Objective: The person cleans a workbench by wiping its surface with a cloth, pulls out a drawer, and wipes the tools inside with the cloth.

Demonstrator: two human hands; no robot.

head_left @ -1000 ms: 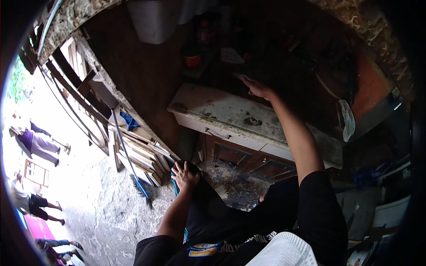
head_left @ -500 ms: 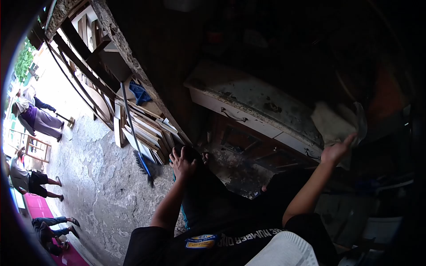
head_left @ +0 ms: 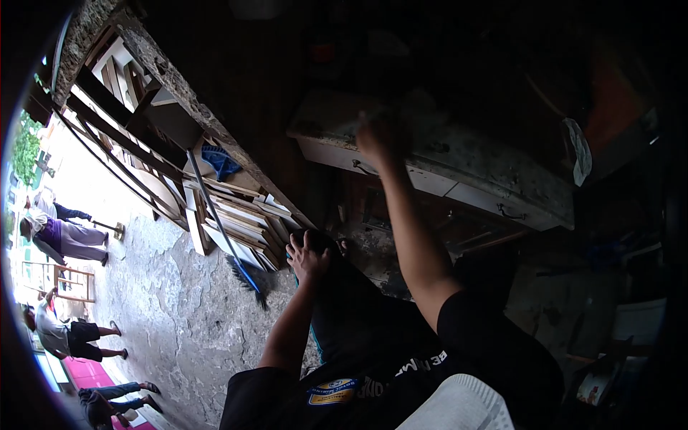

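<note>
My left hand (head_left: 309,258) lies on my dark-clothed knee with its fingers spread and nothing held. My right hand (head_left: 376,140) is blurred, over the left part of a worn, stained cabinet top (head_left: 487,168). A cloth was under this hand a moment before; now shadow hides nearly all of it, and its former spot on the right is bare of it. Below the top run white drawer fronts (head_left: 466,195) with dark curved handles, one a drawer handle (head_left: 510,212) at the right.
A blue-bristled broom (head_left: 247,276) leans by stacked wooden boards (head_left: 240,222) on the left. A clear plastic piece (head_left: 579,154) hangs near the cabinet's right end. Several people, one a person in purple and grey (head_left: 68,236), are outside on the cracked concrete floor (head_left: 168,301).
My right hand has swept left along the cabinet top, and the pale cloth has left the right end. My left hand stays on my knee. The view has shifted slightly.
</note>
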